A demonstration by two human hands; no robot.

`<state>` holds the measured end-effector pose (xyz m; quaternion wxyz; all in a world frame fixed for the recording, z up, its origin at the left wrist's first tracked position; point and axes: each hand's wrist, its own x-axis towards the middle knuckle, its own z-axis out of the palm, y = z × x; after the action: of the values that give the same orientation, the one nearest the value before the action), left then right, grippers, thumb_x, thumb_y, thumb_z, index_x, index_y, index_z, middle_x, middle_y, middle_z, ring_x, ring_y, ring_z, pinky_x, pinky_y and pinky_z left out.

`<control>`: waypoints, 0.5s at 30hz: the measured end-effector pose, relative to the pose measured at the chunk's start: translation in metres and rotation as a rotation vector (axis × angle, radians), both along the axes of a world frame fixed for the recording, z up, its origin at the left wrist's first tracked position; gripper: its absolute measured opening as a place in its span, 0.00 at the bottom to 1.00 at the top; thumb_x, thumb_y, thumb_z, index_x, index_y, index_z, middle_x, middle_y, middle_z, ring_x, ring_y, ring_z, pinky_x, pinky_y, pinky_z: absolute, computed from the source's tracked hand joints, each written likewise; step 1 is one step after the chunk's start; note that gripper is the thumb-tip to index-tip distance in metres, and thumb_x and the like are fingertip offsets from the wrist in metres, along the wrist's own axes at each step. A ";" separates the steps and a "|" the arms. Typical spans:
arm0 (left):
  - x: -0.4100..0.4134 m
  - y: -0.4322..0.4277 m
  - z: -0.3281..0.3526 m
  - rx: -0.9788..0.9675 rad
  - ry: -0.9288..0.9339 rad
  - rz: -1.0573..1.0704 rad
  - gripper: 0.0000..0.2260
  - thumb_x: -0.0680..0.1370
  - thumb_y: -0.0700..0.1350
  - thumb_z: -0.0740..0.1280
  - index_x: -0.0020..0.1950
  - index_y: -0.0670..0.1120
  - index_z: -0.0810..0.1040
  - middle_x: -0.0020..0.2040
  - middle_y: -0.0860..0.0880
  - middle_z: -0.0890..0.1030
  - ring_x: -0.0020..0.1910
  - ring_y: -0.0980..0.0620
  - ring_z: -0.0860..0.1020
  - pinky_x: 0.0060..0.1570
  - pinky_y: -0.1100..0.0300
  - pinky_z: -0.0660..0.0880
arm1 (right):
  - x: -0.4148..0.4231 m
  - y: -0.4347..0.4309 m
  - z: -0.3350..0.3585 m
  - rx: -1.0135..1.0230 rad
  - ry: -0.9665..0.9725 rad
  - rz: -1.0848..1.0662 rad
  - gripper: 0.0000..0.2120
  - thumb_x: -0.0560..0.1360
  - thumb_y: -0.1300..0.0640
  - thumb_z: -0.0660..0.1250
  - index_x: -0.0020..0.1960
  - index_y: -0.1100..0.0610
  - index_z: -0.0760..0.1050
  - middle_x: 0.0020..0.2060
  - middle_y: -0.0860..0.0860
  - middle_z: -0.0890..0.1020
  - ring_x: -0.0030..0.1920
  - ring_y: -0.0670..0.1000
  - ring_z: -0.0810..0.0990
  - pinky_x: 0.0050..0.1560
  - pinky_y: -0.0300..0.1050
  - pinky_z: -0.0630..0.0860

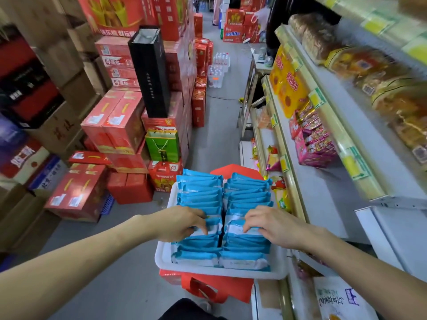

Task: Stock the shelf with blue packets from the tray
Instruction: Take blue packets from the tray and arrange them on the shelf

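A white tray (163, 262) sits in front of me on a red bag, filled with two rows of blue packets (201, 195) standing on edge. My left hand (182, 224) has its fingers curled into the left row and grips a few packets there. My right hand (265, 221) does the same in the right row, fingertips dug down between packets. The shelf (323, 192) runs along my right side, with a bare grey stretch of board level with the tray.
Stacks of red cartons (120, 125) and brown boxes line the left of the aisle. A grey floor strip (217, 125) leads ahead. Upper shelves on the right hold bread and pink snack bags (314, 144). A white printed bag (337, 299) lies low right.
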<state>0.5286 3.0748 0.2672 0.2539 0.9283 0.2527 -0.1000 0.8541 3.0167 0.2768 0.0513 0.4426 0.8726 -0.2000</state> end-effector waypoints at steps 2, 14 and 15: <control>0.003 0.006 0.008 -0.021 -0.019 0.014 0.17 0.82 0.39 0.63 0.66 0.55 0.79 0.63 0.56 0.76 0.59 0.57 0.75 0.62 0.60 0.72 | -0.001 0.003 0.003 -0.024 0.006 -0.013 0.21 0.78 0.67 0.61 0.59 0.43 0.78 0.54 0.36 0.76 0.57 0.40 0.70 0.62 0.41 0.69; 0.059 0.147 0.201 0.152 -0.104 0.053 0.17 0.79 0.40 0.69 0.56 0.63 0.78 0.51 0.55 0.81 0.45 0.57 0.77 0.52 0.52 0.76 | 0.019 0.112 0.217 0.170 0.018 -0.251 0.23 0.74 0.70 0.61 0.57 0.46 0.82 0.56 0.43 0.79 0.56 0.45 0.75 0.60 0.47 0.72; 0.067 0.159 0.224 0.173 -0.120 0.049 0.17 0.78 0.39 0.69 0.56 0.63 0.79 0.52 0.55 0.80 0.46 0.57 0.77 0.52 0.51 0.77 | 0.026 0.116 0.245 0.204 0.011 -0.283 0.24 0.75 0.70 0.61 0.56 0.45 0.82 0.56 0.43 0.79 0.56 0.46 0.75 0.58 0.46 0.72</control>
<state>0.5956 3.2340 0.4916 0.1898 0.9447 0.2671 -0.0158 0.8799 3.1330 0.5215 -0.0272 0.5629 0.8176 -0.1179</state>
